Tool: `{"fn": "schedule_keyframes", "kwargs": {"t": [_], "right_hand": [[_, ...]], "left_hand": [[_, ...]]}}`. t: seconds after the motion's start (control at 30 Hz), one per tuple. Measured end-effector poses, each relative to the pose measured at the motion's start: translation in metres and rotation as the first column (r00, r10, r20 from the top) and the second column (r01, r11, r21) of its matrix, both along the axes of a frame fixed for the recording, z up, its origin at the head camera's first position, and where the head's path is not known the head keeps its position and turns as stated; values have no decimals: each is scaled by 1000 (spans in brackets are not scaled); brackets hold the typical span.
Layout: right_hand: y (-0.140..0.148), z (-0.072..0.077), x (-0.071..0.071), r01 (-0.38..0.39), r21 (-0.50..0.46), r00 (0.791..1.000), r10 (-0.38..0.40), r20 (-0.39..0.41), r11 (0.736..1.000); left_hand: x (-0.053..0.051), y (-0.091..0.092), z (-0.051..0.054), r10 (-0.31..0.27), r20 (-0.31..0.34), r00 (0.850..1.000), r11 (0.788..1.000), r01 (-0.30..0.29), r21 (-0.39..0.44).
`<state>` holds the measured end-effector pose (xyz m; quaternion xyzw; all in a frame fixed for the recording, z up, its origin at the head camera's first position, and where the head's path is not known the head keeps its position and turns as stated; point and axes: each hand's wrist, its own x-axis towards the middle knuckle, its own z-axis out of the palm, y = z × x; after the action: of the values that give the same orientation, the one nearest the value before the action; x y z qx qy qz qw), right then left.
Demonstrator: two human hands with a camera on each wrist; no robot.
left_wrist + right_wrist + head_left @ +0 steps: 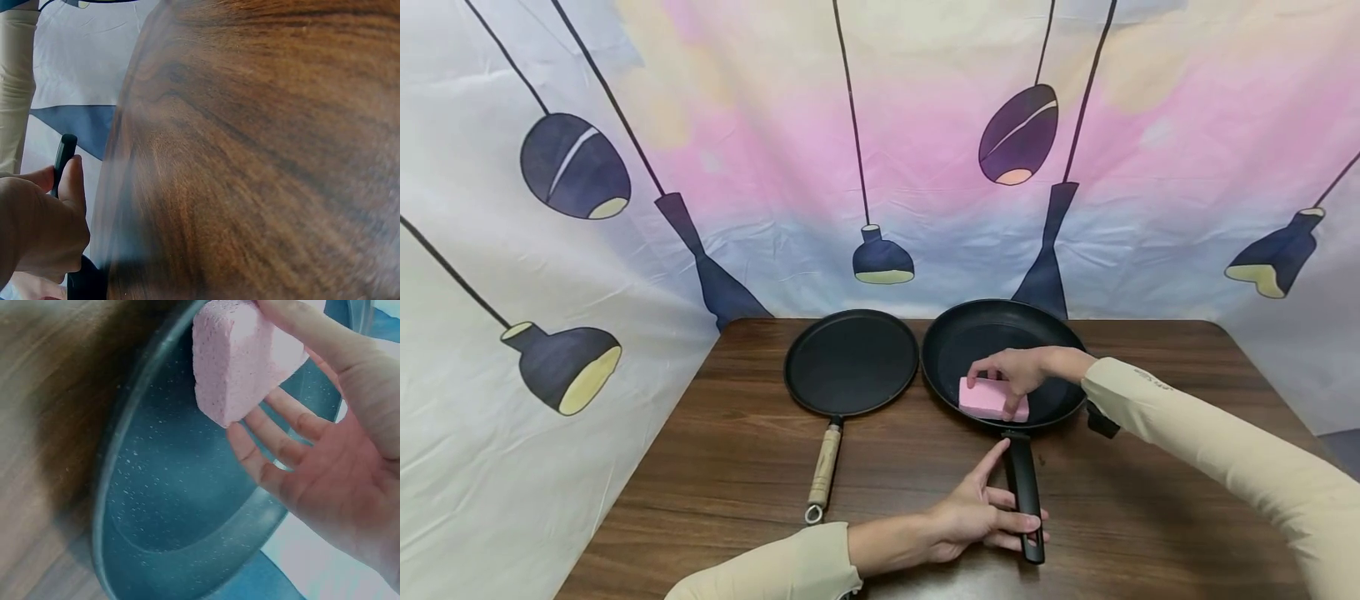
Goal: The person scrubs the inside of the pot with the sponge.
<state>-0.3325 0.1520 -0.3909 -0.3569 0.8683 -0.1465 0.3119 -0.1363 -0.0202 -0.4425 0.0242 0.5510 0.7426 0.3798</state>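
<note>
The pink sponge (985, 400) lies inside the frying pan (964, 337), near the side of the rim from which the handle (1024, 475) runs. The right hand (1021, 367) grips it from above, thumb on the near side and fingers spread along the far side, so the block is pinched across its width, a hold that seems suited to pressing it against the pan while leaving its underside free. The left hand (966, 515) holds the handle, its thumb lapped over the top, other fingers passing beneath, and the index finger stretched toward the pan's rim; this looks like a steadying hold, bracing the pan against any push from the sponge. The left wrist view shows mostly tabletop, so how tightly those fingers close is hard to judge. The frying pan's handle points toward the person, which puts it within easy reach of the left hand and gives the right arm a clear way in from the side. Just beside it on the table (730, 467), the flat pan (852, 362) lies untouched, its wooden handle (825, 467) also turned toward the person.
</note>
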Motion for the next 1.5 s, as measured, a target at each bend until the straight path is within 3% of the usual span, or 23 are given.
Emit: {"fn": "schedule_keyframes", "kwargs": {"t": [0.13,0.3,0.37,0.53,0.6,0.73,0.87,1.1,1.2,1.3,1.37,1.5], "right_hand": [[-2,-9,-6,1,-8,988,-2,-152,1000],[-17,-19,-24,88,20,924,-74,-375,996],[-18,-20,-32,153,46,897,-120,-425,987],[-2,-17,-43,347,85,852,-275,-446,934],[6,-15,-45,371,78,851,-305,-427,925],[17,-16,-40,317,70,884,-267,-384,946],[22,-16,-19,221,70,915,-182,-360,973],[8,-9,18,91,96,938,-53,-342,991],[-2,-6,28,66,115,930,-19,-366,991],[-12,-4,31,59,114,909,-6,-417,992],[-19,-5,29,59,101,893,-7,-450,993],[-29,-11,14,117,69,880,-71,-469,991]], "left_hand": [[1,2,-1,-1,0,1000,1000,1,7],[4,0,-3,7,9,1000,1000,-7,-1],[6,-1,-3,6,17,1000,1000,-6,2],[5,0,-2,-5,14,1000,1000,5,22],[4,0,-2,-1,4,1000,1000,1,19],[1,-3,-1,-2,-10,1000,1000,2,-3],[-1,-3,-1,-6,-11,1000,1000,6,-1],[-4,-3,-2,-7,-13,1000,1000,7,14],[-4,-2,-2,-12,-10,1000,1000,12,23],[-3,-1,-1,-14,-9,1000,999,15,30],[-3,-2,-1,-13,-7,1000,1000,14,28],[-2,-1,-1,-13,-3,1000,1000,13,22]]}}
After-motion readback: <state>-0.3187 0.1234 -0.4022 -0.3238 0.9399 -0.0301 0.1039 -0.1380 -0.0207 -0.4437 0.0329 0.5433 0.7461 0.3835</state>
